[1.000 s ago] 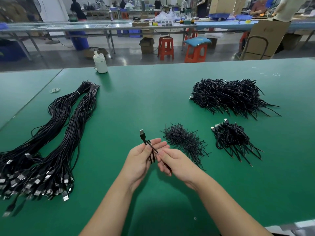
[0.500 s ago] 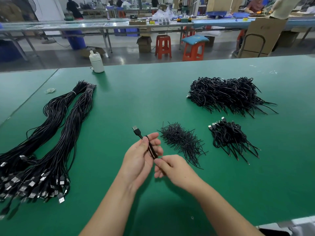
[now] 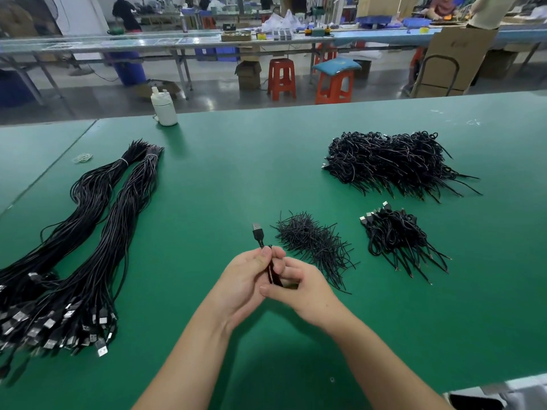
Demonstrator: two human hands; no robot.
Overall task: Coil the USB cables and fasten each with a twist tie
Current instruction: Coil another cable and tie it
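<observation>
Green mat (image 3: 207, 187) open mid; cable bundles (image 3: 88, 247) left, tie pile (image 3: 313, 244) right.

So on the table (image 3: 207, 187) you've got two long cable bundles (image 3: 88, 247) down the left side, with a bottle (image 3: 163, 109) behind them at the far edge. Loose ties (image 3: 313, 247) sit in the middle, a small pile of coiled cables (image 3: 396, 238) right of those, and a big heap (image 3: 390, 161) behind that. Both hands (image 3: 248, 279) hold one cable (image 3: 260, 241) just in front of the ties.
</observation>
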